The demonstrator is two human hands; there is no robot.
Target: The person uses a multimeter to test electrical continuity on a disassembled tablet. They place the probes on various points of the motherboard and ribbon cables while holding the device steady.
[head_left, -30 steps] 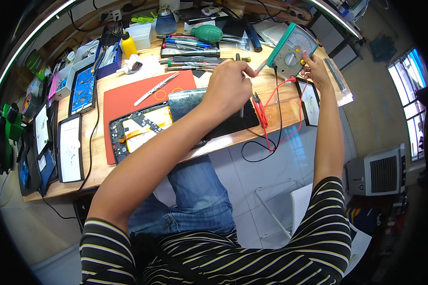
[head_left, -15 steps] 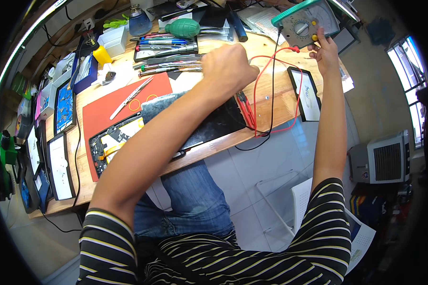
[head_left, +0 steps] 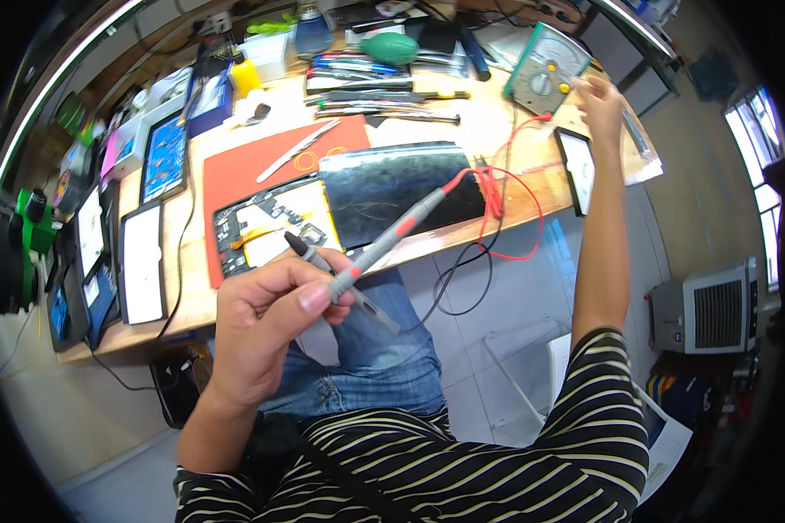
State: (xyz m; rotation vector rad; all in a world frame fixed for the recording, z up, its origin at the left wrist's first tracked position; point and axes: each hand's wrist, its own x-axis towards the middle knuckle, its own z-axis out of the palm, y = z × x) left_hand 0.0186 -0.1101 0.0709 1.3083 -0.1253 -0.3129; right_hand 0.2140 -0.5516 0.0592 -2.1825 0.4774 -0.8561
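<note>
Left hand (head_left: 266,315) has both test probes (head_left: 384,243) pinched at 8 o'clock, right hand (head_left: 602,106) sits fingers loosely apart at 2, so a snagged red lead (head_left: 542,218) could totally yank the meter (head_left: 544,71).

At eight o'clock, the left hand (head_left: 266,327) gripped two probes (head_left: 385,245). At two o'clock, the right hand (head_left: 600,105) was near the meter (head_left: 541,77). An opened tablet (head_left: 275,218) lay at ten.

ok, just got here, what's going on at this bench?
The person's left hand holds two multimeter test probes together. The right hand is at the right side of the analog multimeter; contact is hard to tell. An opened tablet, insides exposed, lies partly on the red mat, a dark glossy panel to its right.
</note>
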